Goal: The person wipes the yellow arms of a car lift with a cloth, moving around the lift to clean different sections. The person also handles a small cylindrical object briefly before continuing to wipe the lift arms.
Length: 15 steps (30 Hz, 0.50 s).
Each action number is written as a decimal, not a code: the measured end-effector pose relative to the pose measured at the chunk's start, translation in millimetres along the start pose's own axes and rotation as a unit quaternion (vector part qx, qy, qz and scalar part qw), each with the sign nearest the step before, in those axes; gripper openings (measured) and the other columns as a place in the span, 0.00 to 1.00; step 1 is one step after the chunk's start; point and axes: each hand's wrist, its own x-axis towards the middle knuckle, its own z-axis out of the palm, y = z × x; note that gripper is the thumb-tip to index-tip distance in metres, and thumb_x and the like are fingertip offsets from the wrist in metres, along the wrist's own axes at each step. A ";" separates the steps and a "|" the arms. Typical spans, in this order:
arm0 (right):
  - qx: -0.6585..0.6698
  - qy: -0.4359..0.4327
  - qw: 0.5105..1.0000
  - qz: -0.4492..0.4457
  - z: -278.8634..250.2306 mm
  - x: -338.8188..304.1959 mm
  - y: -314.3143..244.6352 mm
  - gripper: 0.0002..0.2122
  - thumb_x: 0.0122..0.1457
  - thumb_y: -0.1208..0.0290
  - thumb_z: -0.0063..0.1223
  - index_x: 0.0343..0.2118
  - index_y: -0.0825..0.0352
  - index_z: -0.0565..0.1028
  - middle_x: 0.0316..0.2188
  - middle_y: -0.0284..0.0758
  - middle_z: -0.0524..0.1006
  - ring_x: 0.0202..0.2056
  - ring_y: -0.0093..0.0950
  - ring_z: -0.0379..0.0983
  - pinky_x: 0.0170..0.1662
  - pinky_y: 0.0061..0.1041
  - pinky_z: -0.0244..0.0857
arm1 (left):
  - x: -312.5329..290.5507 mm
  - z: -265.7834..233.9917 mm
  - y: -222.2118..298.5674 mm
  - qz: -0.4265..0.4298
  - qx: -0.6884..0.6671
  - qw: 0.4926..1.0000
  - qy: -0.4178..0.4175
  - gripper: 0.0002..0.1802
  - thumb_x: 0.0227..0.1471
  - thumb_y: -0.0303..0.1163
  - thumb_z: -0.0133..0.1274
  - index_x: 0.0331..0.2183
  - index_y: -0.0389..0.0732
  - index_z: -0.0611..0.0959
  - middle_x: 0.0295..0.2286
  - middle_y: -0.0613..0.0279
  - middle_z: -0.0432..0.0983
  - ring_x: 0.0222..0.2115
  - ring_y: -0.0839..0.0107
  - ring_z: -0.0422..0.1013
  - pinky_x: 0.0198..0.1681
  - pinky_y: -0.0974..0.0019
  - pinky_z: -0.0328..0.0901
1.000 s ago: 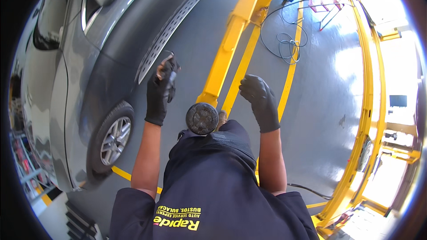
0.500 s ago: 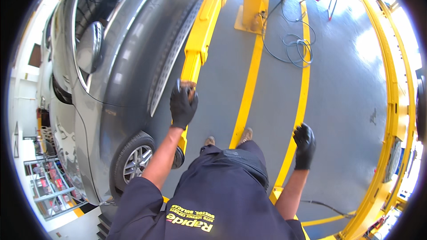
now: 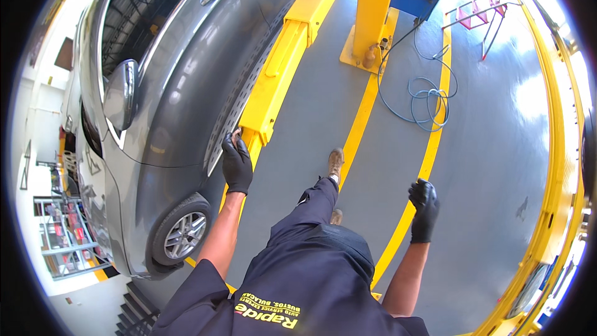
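My left hand (image 3: 237,165), in a black glove, is raised with curled fingers at the left side of the yellow lift arm (image 3: 273,81). Something small and brownish shows at its fingertips; I cannot make out what it is, nor whether the hand touches the arm. The arm runs along the sill of a grey car (image 3: 180,99). Black-gloved too, my right hand (image 3: 423,208) hangs out to the right over the floor, fingers curled in and nothing visible in them.
The car's front wheel (image 3: 184,230) and side mirror (image 3: 122,94) are on the left. Ahead stands a yellow lift post (image 3: 373,15) with a bolted base. A coiled hose (image 3: 429,96) lies on the grey floor (image 3: 485,168). A metal stand (image 3: 482,15) is farther right.
I have stepped forward along the lift arm, one foot now in front. The post and hose appear nearer. My left hand has shifted to the arm's left side; my right hand stays curled.
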 end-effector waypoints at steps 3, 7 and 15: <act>-0.052 -0.072 0.996 -0.005 51.1 62.6 -17.0 0.19 0.78 0.58 0.49 0.54 0.70 0.81 0.42 0.37 0.85 0.42 0.27 0.83 0.49 0.28 0.76 | 28.4 31.9 18.8 -0.032 0.065 0.997 0.030 0.17 0.75 0.36 0.50 0.57 0.35 0.75 0.52 0.44 0.83 0.52 0.45 0.80 0.52 0.50 0.76; -0.106 -0.142 0.983 0.042 117.2 143.1 -41.2 0.19 0.78 0.59 0.48 0.55 0.70 0.82 0.44 0.37 0.86 0.44 0.28 0.84 0.51 0.28 0.76 | 57.9 60.1 43.2 -0.046 0.148 0.986 0.065 0.16 0.74 0.33 0.52 0.55 0.33 0.75 0.53 0.40 0.79 0.52 0.41 0.78 0.54 0.47 0.74; -0.197 -0.248 0.948 0.037 232.9 302.7 -77.3 0.18 0.77 0.62 0.47 0.55 0.71 0.81 0.42 0.36 0.85 0.43 0.27 0.82 0.48 0.27 0.73 | 114.7 83.9 89.2 -0.024 0.192 0.981 0.005 0.10 0.72 0.31 0.52 0.48 0.35 0.75 0.56 0.40 0.76 0.54 0.40 0.75 0.59 0.44 0.70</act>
